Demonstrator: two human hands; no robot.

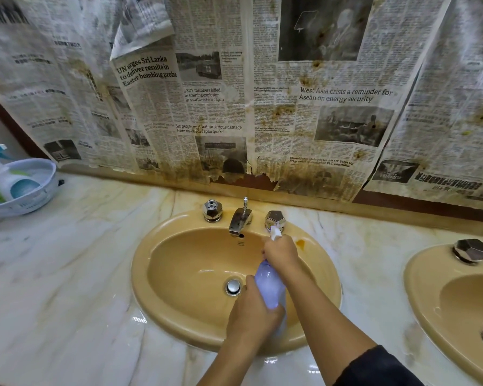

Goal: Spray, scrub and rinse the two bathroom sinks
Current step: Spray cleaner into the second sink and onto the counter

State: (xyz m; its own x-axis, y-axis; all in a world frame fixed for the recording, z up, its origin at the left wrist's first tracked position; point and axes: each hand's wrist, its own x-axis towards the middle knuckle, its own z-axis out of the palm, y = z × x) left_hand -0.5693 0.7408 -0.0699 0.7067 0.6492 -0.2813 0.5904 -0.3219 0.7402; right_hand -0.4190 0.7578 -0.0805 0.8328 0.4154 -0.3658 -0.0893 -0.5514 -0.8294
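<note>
The left hand (253,316) is gripping the lower body of a pale spray bottle (271,288), its fingers curling round it. The right hand (280,253) is holding the bottle's neck, fingers wrapping the trigger head, whose white nozzle is pointing toward the taps. Both are hovering over the near sink (184,274), with the drain plug (233,287) just left of the bottle. A second sink (441,296) is sitting at the right in the marble desk (67,274). Farther back, a spout (240,218) is standing between two knobs. A basket (25,201) with bottles is resting far left, below stained newspaper (234,93) covering the wall.
</note>
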